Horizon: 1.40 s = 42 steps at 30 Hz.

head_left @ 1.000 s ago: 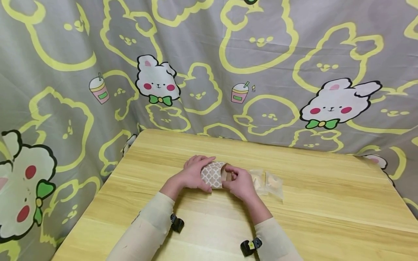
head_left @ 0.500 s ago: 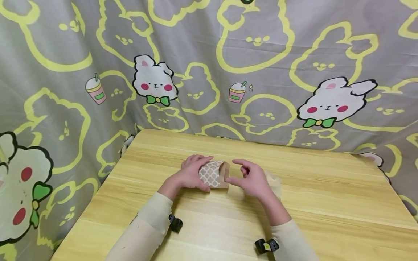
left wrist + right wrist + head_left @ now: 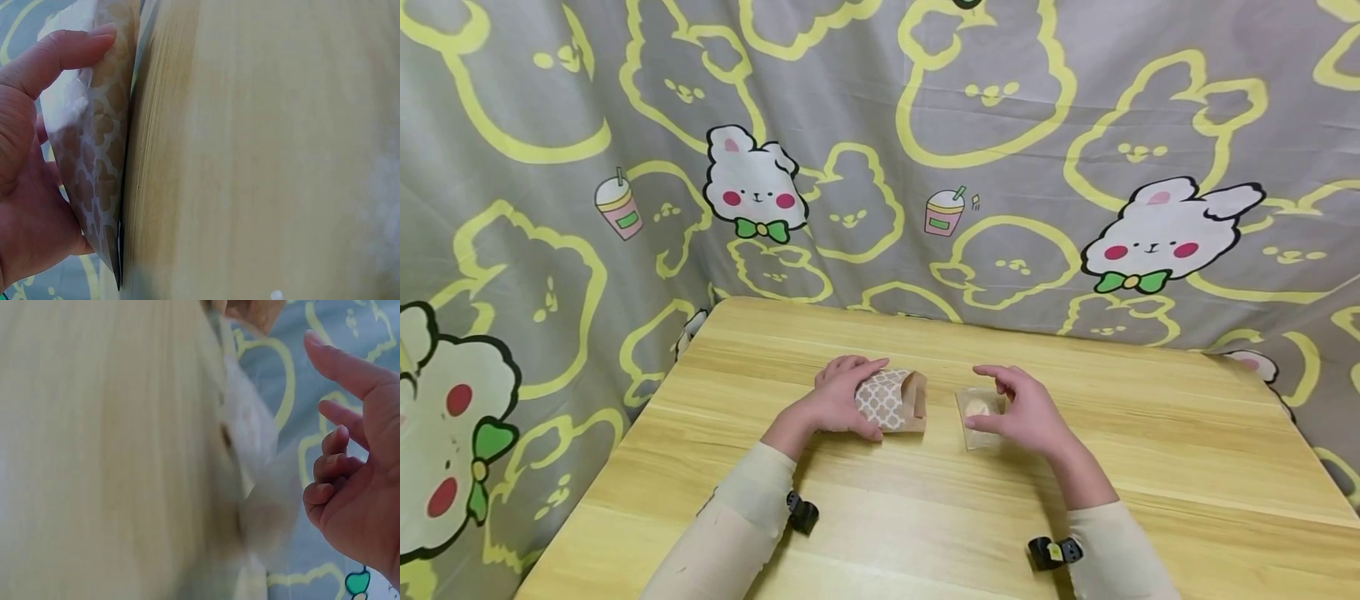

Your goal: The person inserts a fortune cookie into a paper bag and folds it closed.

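Note:
A small paper bag [image 3: 882, 402] with a brown-and-white lattice print lies on its side, its brown mouth facing right. My left hand [image 3: 833, 402] grips it from the left; in the left wrist view the thumb [image 3: 75, 50] lies along the printed side of the bag. Over to the right, my right hand [image 3: 1028, 412] hovers with thumb and index finger spread, nothing between them. Below it lies a clear packet [image 3: 973, 437] with a pale, roundish piece inside. The right wrist view shows two packets, a farther one [image 3: 250, 422] and a blurred nearer one [image 3: 272, 515].
The wooden table [image 3: 880, 517] stretches out around both hands. Behind it and to the left hangs a grey curtain [image 3: 865, 100] with cartoon prints. A small black camera [image 3: 1054, 552] is strapped at the right wrist, another [image 3: 802, 512] at the left.
My right hand has come away from the bag's mouth and moved right, over the packets, with thumb and index finger spreading. The left hand still holds the bag in place.

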Motion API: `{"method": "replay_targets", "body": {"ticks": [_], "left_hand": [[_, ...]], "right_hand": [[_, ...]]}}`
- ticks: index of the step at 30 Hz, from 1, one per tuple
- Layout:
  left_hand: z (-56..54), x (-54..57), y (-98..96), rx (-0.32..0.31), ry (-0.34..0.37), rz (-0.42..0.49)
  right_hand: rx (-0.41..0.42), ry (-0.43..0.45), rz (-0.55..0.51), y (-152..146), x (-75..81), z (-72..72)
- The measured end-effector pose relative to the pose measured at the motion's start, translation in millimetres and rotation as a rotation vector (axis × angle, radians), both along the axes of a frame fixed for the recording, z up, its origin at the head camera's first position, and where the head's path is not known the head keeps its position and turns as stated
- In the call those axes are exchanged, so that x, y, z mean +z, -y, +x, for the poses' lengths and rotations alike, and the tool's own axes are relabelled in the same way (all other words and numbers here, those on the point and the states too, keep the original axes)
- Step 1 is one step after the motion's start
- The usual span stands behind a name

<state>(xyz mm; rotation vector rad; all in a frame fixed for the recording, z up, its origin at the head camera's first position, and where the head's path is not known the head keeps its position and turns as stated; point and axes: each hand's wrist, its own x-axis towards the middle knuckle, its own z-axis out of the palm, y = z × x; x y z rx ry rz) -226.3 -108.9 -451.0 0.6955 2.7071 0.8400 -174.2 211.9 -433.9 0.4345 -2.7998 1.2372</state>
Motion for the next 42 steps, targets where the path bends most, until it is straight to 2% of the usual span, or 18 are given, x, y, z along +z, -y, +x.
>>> {"method": "replay_targets", "body": {"ticks": [7, 17, 24, 30, 42], "left_hand": [[-0.5, 0.8, -0.5, -0.003, 0.005, 0.005], [-0.5, 0.9, -1.2, 0.003, -0.008, 0.002], [0.3, 0.4, -2.1, 0.001, -0.001, -0.005], [0.9, 1.3, -2.3, 0.002, -0.003, -0.011], [1.6, 3.0, -3.1, -0.004, 0.000, -0.008]], "right_hand": [[0.003, 0.040, 0.060, -11, -8.3, 0.6], [0.019, 0.102, 0.074, -22, -12.7, 1.6], [0.043, 0.062, 0.148, -22, -17.0, -0.1], [0.016, 0.057, 0.204, -18, -18.1, -0.7], [-0.030, 0.065, 0.185, -22, -19.0, 1.1]]}}
